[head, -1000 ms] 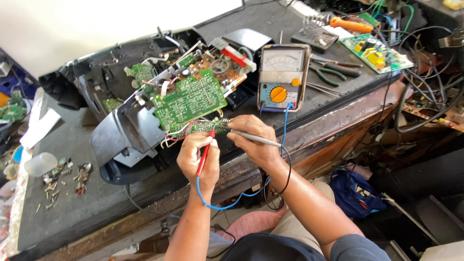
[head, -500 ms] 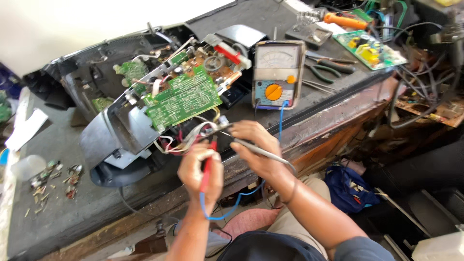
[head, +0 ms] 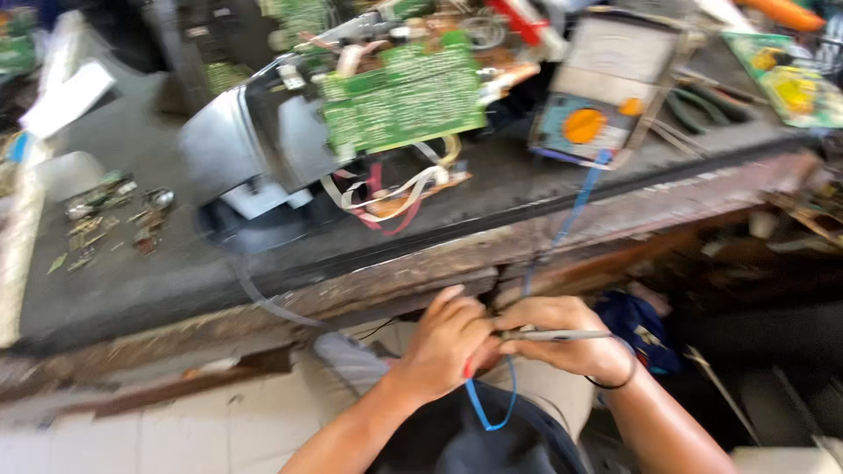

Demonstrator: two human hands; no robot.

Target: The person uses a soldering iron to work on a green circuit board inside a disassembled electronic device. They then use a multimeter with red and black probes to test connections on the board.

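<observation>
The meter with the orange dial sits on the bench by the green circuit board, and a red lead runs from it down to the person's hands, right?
Not quite: the head view shows a blue lead, not a red one, running from the meter down to the hands. The meter does sit on the bench beside the green circuit board, and the left hand and right hand meet below the bench edge.

arms: bare | right wrist: thin black band point(head: 615, 383) | top: dark

One camera only, worn on the person's head, tilted steeply down and forward. It looks close over the front edge of the counter point(head: 263, 290), with the person's own lap and two hands low in view. The picture is motion-blurred.
</observation>
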